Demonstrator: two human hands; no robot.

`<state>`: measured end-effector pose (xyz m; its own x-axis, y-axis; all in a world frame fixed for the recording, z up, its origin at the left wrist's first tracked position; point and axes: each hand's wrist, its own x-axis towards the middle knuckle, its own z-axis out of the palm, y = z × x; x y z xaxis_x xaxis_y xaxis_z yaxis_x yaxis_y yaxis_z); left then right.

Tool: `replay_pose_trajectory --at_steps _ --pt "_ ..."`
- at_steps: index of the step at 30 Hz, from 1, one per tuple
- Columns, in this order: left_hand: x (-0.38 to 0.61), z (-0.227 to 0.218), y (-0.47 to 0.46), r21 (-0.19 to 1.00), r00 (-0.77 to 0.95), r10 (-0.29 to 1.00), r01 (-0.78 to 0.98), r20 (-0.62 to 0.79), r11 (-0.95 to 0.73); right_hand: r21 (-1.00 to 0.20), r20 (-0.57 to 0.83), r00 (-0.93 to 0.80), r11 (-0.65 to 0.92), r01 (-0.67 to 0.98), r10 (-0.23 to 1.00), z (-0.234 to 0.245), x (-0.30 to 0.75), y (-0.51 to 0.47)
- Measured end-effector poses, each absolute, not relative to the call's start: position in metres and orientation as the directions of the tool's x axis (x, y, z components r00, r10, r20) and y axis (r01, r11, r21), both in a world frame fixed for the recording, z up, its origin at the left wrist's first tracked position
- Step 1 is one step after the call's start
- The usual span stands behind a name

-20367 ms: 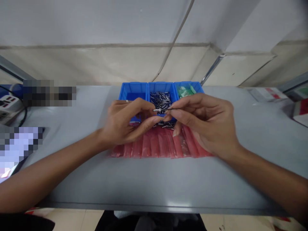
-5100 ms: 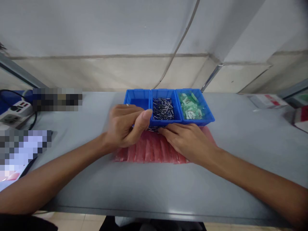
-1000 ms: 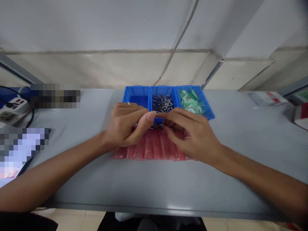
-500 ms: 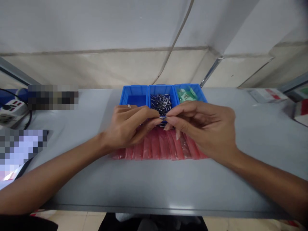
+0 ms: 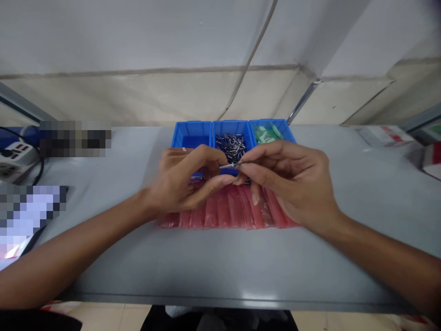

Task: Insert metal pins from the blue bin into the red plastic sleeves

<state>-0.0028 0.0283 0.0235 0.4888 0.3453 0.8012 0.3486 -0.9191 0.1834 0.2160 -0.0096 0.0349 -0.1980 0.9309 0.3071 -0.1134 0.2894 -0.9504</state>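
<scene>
My left hand (image 5: 181, 184) and my right hand (image 5: 285, 181) meet above a row of red plastic bags (image 5: 227, 212) on the grey table (image 5: 220, 262). Between the fingertips of both hands lies a thin metal pin (image 5: 229, 164), pinched at its right end by my right thumb and forefinger; my left fingers curl around its left end. What else my left hand holds is hidden. Just behind the hands stand three joined blue bins: the left bin (image 5: 191, 133), the middle bin (image 5: 231, 143) with several metal pins, and the right bin (image 5: 270, 131) with green packets.
A power strip with a black cable (image 5: 15, 156) lies at the far left. Boxes (image 5: 382, 135) sit at the far right edge. A white wall with a conduit (image 5: 303, 99) rises behind the table. The table's front edge (image 5: 220, 301) is close to me.
My right hand rose from the red bags with a metal pin and brought it to my left fingertips. The pin now shows between both hands.
</scene>
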Motion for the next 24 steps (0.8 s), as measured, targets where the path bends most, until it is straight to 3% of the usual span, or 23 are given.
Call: replay_pose_trajectory --at_steps 7,15,24 --pt "-0.0027 0.0249 0.0272 0.117 0.486 0.318 0.398 0.814 -0.910 -0.954 0.294 -0.220 0.270 -0.132 0.930 0.0354 0.2161 -0.0096" --pt "-0.0034 0.0251 0.0278 0.150 0.534 0.323 0.342 0.781 -0.928 -0.957 0.280 -0.245 0.250 -0.149 0.928 0.0325 0.2161 -0.0110" --pt "-0.0046 0.0217 0.0272 0.162 0.459 0.345 0.393 0.819 -0.905 -0.956 0.272 -0.258 0.229 -0.186 0.927 0.0359 0.2154 -0.0110"
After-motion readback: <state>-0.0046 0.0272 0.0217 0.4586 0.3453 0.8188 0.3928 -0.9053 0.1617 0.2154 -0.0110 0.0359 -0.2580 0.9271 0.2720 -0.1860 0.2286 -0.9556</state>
